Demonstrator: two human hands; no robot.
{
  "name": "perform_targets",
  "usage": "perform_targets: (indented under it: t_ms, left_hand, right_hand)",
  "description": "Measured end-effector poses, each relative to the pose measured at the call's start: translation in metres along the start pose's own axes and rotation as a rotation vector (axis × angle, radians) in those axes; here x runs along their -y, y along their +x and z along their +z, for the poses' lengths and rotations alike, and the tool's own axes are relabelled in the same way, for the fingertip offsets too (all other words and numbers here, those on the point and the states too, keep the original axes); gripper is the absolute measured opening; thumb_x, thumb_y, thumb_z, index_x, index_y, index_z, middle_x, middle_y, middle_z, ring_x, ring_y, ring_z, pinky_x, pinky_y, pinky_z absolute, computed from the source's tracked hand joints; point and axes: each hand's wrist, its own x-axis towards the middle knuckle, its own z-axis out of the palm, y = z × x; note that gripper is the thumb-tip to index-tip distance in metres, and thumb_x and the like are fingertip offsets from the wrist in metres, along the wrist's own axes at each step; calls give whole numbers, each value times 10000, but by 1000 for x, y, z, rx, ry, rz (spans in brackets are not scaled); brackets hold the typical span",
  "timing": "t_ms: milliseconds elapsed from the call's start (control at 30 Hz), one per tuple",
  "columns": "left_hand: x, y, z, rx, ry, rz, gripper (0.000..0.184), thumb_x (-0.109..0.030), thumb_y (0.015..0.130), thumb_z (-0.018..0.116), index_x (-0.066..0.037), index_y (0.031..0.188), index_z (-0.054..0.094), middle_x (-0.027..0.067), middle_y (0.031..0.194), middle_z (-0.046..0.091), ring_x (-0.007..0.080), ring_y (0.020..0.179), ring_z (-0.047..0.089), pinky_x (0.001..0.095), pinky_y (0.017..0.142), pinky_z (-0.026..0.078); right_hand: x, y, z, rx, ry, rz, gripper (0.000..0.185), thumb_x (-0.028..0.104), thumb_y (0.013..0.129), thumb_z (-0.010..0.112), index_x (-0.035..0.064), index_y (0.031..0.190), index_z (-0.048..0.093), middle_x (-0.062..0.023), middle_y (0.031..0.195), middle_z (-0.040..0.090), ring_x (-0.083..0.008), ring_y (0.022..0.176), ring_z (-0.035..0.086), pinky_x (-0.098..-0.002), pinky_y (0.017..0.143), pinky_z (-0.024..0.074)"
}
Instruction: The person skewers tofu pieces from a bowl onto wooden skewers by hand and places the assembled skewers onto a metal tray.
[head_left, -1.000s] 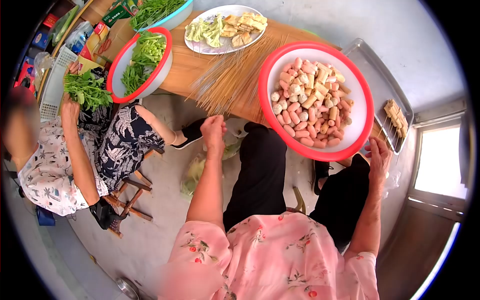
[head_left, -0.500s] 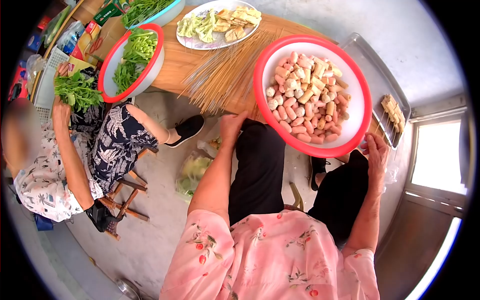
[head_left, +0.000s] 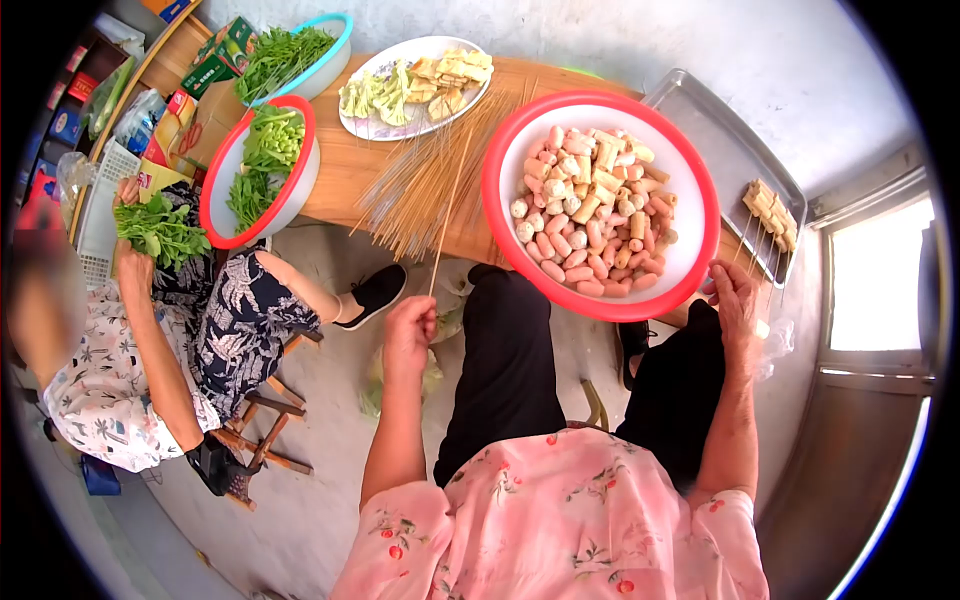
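Note:
My left hand (head_left: 409,335) is closed around the lower end of a bamboo skewer (head_left: 449,210), which points up and away over the table. Past it lies a loose spread of bamboo skewers (head_left: 405,195) along the wooden table. A white basin with a red rim (head_left: 497,235) holds small pink sausages, pale balls and tan rolled pieces (head_left: 600,215). Beside the basin's right rim is my right hand (head_left: 735,300), its fingers loosely bent and apart; I see nothing in them.
A metal tray (head_left: 690,105) with filled skewers (head_left: 770,215) sits at the right. An oval plate (head_left: 362,128) bears cauliflower and tan slices. Leafy greens fill a red-rimmed basin (head_left: 210,190) and a blue-rimmed basin (head_left: 340,45). At the left a seated person (head_left: 150,370) holds greens.
My left hand has come back from the table edge toward me, drawing one skewer out of the spread. The whole view has shifted slightly; my right hand stays by the basin rim.

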Motion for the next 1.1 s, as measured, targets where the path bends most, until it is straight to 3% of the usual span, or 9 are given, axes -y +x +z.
perform_targets:
  t_ms: [167,333,433,567,633,733,833,1033,1100]
  left_hand:
    - [-30,-48,20,85,66,150,75,-87,767,626,-21,735,605,-1,609,535,65,496,437,198,455,320]
    - [-54,-100,85,206,414,318,83,-79,772,625,-15,721,639,-16,593,536,37,514,445,185,477,336]
    - [-52,-130,124,361,505,295,93,-95,779,630,-9,750,647,-14,608,553,34,535,469,188,491,363]
    - [-33,-146,153,537,546,287,60,-42,760,619,9,740,643,-1,593,552,40,513,463,176,482,361]
    - [-33,-150,161,600,560,276,117,-96,803,625,8,751,639,5,607,555,44,524,467,177,487,363]
    - [-43,-148,173,608,512,381,271,-232,909,557,10,811,629,24,637,564,54,530,470,183,501,369]
    - [-53,-110,189,445,507,446,237,-228,897,565,-6,836,626,8,658,556,51,530,454,184,494,347]
    - [-35,-17,249,546,899,398,177,-162,875,587,9,845,621,11,689,570,56,598,507,208,537,410]
    - [-19,3,270,585,1154,365,147,-141,835,605,5,848,622,60,684,604,107,630,570,255,567,461]
  right_hand:
    - [-1,-4,22,-59,-140,-267,217,62,860,562,-19,1055,610,-64,783,617,-123,623,561,-249,591,477]
    - [77,-32,58,-21,-167,-531,544,-46,793,572,88,1305,445,-121,828,570,-186,698,566,-295,657,478]
    - [96,-33,60,-35,-257,-642,621,-33,724,586,85,1312,425,-181,1033,511,-354,882,543,-401,733,464]
    - [93,-24,52,-166,-323,-710,451,30,728,643,80,1166,546,-133,891,518,-305,790,549,-387,662,467]
    - [87,-15,48,-245,-349,-710,224,170,794,673,41,964,603,-105,815,533,-286,734,552,-373,643,466]
    - [86,2,33,-343,-296,-670,262,274,831,652,17,842,606,-121,744,506,-276,713,544,-337,603,453]
    - [85,29,31,-392,56,-432,415,410,892,565,4,883,645,-51,690,563,-147,609,533,-290,575,440]
    - [89,76,40,-239,635,-270,438,397,917,533,-28,937,640,-53,697,583,-105,609,558,-245,546,447]
    - [81,88,46,-211,609,-269,411,376,914,545,-22,952,639,-45,679,563,-107,593,537,-239,558,461]
